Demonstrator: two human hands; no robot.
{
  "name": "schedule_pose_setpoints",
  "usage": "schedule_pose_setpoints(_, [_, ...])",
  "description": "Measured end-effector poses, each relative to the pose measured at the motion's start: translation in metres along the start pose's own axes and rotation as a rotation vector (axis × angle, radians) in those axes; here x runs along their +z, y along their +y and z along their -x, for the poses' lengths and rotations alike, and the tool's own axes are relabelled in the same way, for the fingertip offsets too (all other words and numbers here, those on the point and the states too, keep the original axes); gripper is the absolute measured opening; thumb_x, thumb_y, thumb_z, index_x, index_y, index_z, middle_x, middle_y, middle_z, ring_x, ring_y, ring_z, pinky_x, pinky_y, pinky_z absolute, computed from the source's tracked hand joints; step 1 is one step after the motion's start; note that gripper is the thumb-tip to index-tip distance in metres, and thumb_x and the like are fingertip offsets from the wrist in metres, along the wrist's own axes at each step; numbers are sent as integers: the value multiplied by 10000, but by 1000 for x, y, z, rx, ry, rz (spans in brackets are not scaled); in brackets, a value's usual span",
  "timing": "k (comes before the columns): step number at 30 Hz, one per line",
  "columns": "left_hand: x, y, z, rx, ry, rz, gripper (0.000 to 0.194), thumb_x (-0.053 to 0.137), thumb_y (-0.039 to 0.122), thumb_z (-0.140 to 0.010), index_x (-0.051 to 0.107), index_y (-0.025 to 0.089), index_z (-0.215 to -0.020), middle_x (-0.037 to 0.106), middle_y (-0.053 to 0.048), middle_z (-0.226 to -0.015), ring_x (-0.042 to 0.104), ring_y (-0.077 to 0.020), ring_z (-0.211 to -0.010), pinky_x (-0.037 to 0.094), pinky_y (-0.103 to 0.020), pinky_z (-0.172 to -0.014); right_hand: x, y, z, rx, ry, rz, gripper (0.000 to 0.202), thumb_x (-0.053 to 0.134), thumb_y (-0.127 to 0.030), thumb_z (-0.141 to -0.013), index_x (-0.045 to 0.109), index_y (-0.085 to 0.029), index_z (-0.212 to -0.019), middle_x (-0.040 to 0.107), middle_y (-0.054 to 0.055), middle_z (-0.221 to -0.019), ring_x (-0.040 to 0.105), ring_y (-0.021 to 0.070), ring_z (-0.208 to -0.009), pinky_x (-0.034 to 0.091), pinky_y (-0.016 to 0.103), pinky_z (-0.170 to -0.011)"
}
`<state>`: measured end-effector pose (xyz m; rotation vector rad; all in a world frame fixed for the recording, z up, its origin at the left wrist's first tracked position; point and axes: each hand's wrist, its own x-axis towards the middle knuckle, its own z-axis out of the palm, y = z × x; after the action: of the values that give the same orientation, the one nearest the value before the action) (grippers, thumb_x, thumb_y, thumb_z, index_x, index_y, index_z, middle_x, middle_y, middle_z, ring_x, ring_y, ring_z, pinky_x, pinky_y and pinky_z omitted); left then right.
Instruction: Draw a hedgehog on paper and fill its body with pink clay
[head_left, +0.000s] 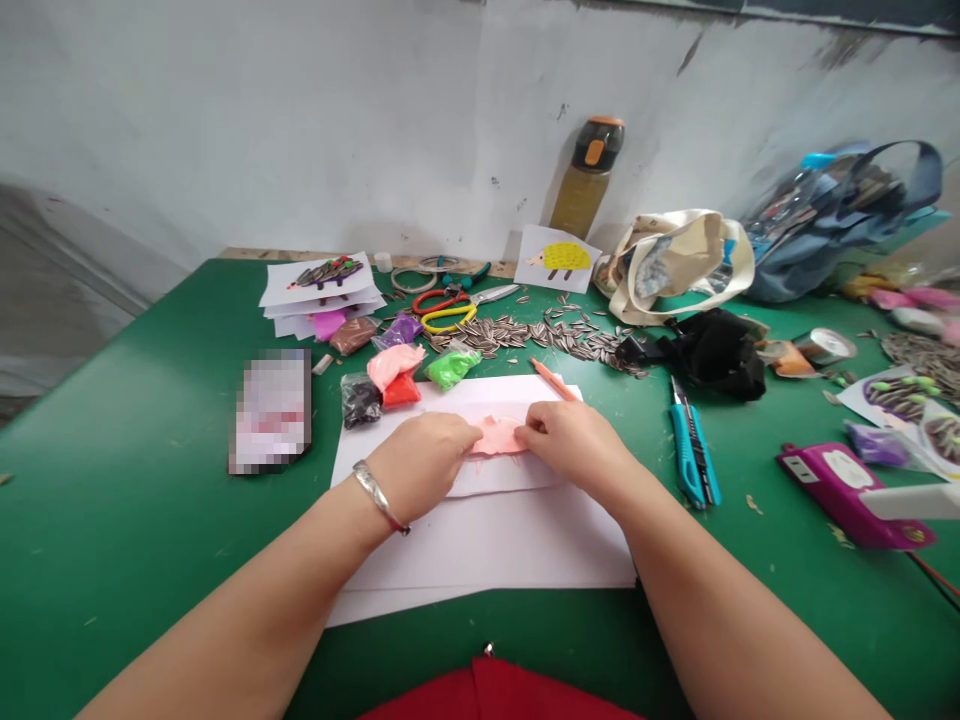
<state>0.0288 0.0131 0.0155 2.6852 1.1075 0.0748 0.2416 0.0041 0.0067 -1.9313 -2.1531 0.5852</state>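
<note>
A flat piece of pink modelling clay (499,436) lies over a drawing on a white sheet of paper (450,489). My left hand (427,450) has its fingers closed at the clay's left edge, and a silver bangle sits on that wrist. At the right edge, the thumb and fingers of my right hand (574,440) pinch the clay. Short drawn lines show below it. More white paper (487,550) lies underneath. Just beyond are an orange pen (553,379) and bags of pink clay (395,366), green clay (452,368) and black clay (361,400).
Sunflower seeds (487,336) and scissors (450,313) lie behind the paper. A teal utility knife (694,450) is at right, near a magenta device (851,495). A bottle (585,180), a hedgehog picture (559,260) and a cream bag (675,265) stand by the wall.
</note>
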Motion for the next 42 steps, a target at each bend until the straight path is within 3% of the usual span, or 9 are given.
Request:
schedule_pose_setpoints(6, [-2, -2, -1, 38, -56, -19, 230, 447, 134, -920, 660, 155, -835, 676, -67, -836, 620, -213, -801, 462, -319, -709, -12, 6, 2, 19, 1, -12, 301, 533, -385, -835, 581, -216, -591, 718, 48, -915, 592, 173, -667, 330, 277, -539])
schedule_pose_setpoints(10, [-4, 1, 0, 20, -49, -66, 232, 449, 132, -914, 653, 156, -807, 667, -71, -815, 602, -222, -776, 450, -332, -685, -30, 12, 9, 63, 68, -25, 294, 431, -321, -875, 636, -225, -688, 687, 24, -722, 570, 168, -616, 337, 273, -539])
schedule_pose_setpoints(14, [-2, 5, 1, 46, 49, -40, 216, 448, 125, -915, 663, 150, -904, 674, -78, -867, 590, -231, -810, 456, -352, -725, -36, 8, 16, -146, 60, -54, 342, 378, -118, -831, 706, -216, -834, 701, 42, -892, 631, 211, -946, 418, 274, -700])
schedule_pose_setpoints(16, [2, 7, 0, 80, 81, -8, 225, 435, 133, -930, 660, 149, -923, 671, -74, -876, 582, -222, -813, 459, -351, -745, -34, 4, 19, -264, 29, -39, 394, 350, -49, -796, 705, -218, -814, 686, 39, -852, 614, 213, -1027, 432, 290, -783])
schedule_pose_setpoints(20, [9, 10, -2, 136, 51, 22, 254, 412, 133, -944, 662, 159, -906, 654, -69, -841, 575, -198, -809, 461, -333, -755, -28, -1, 19, -367, 14, 10, 408, 353, -16, -767, 698, -233, -772, 647, 15, -741, 634, 181, -812, 440, 348, -878])
schedule_pose_setpoints(26, [8, 15, -4, 124, 21, 31, 242, 446, 166, -943, 660, 148, -830, 631, -81, -841, 557, -201, -812, 452, -338, -744, -35, -3, 19, -405, 28, 95, 410, 377, -3, -765, 703, -246, -816, 631, 22, -752, 602, 185, -803, 439, 377, -905])
schedule_pose_setpoints(30, [7, 18, -3, 77, -12, 29, 211, 463, 182, -940, 662, 143, -885, 630, -84, -887, 544, -207, -829, 452, -344, -745, -20, -3, 31, -503, 87, 248, 357, 375, -9, -812, 677, -198, -815, 608, 52, -765, 524, 191, -730, 445, 383, -796])
schedule_pose_setpoints(36, [4, 22, -1, 51, -64, 11, 176, 502, 180, -919, 666, 127, -951, 628, -99, -939, 538, -226, -868, 462, -357, -754, 19, 6, 43, -550, 184, 285, 292, 456, -55, -872, 653, -149, -1066, 642, 92, -959, 502, 223, -876, 404, 367, -750])
schedule_pose_setpoints(42, [3, 23, -1, 37, -61, 29, 168, 513, 185, -909, 656, 143, -988, 620, -94, -954, 536, -219, -881, 470, -349, -772, 15, 5, 38, -516, 175, 223, 228, 493, -102, -887, 665, -193, -1005, 668, 56, -923, 510, 206, -846, 370, 356, -733])
